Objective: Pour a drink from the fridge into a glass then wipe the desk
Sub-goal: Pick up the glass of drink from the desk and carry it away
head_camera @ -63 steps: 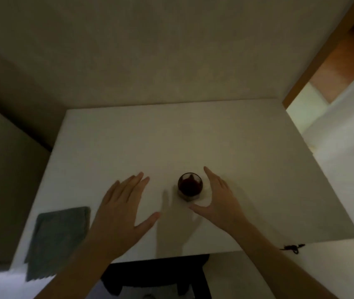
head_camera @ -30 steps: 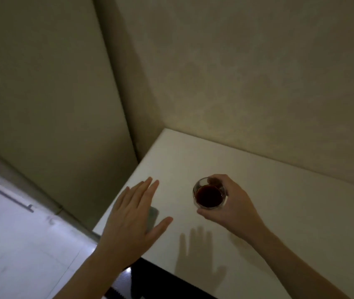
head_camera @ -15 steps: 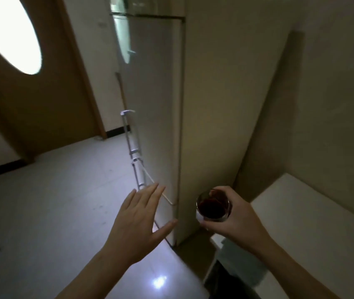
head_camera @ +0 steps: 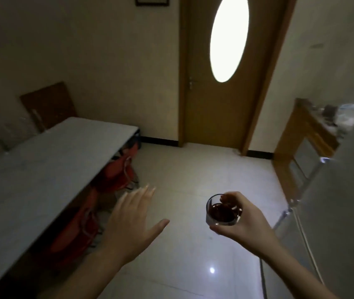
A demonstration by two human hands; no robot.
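A small clear glass (head_camera: 223, 212) holding a dark red drink is gripped upright in my right hand (head_camera: 241, 222), held in the air over the tiled floor. My left hand (head_camera: 131, 225) hovers flat with its fingers spread and holds nothing, to the left of the glass. The white fridge (head_camera: 344, 190) with its long handle fills the right edge. The desk and the grey cloth from before are out of view.
A long grey table (head_camera: 42, 169) runs along the left with red chairs (head_camera: 115, 173) tucked under it. A wooden door (head_camera: 221, 72) with an oval window stands ahead. A wooden cabinet (head_camera: 301, 143) sits at the right. Shiny tiled floor (head_camera: 193, 169) lies between.
My right hand took the glass off the desk and lifted it. The view has swung left from the desk, past the fridge, to the room with the door and long table.
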